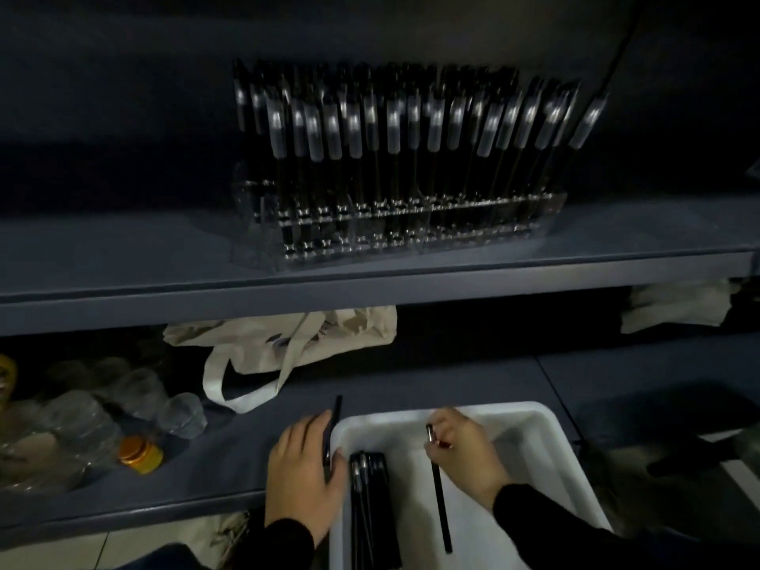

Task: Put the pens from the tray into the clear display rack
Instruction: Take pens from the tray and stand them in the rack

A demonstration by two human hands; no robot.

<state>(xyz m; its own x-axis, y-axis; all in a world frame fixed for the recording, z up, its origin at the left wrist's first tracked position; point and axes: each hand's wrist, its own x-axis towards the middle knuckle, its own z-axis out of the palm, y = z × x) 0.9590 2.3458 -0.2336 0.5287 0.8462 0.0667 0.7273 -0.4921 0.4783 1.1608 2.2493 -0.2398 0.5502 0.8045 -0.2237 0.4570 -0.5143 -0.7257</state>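
On the lower dark grey shelf (pixel 411 384), a cream cloth tote bag (pixel 288 339) lies behind the white plastic tray (pixel 547 438), and crumpled clear plastic cups (pixel 135 397) with an orange-lidded jar (pixel 140 454) crowd the shelf's left end. The upper grey shelf (pixel 123 273) carries the clear acrylic display rack (pixel 411 224), already packed with upright black pens (blurred here). The tray sits at the lower shelf's front edge. A bundle of black pens (pixel 370 512) lies along the tray's left wall, long axes running front to back. The right hand (pixel 464 454) pinches one slim black pen (pixel 439 499) near its silver tip, which points toward the rack. The left hand (pixel 304 475) curls its fingers round a dark flat stick-like item (pixel 335 421) at the tray's left rim.
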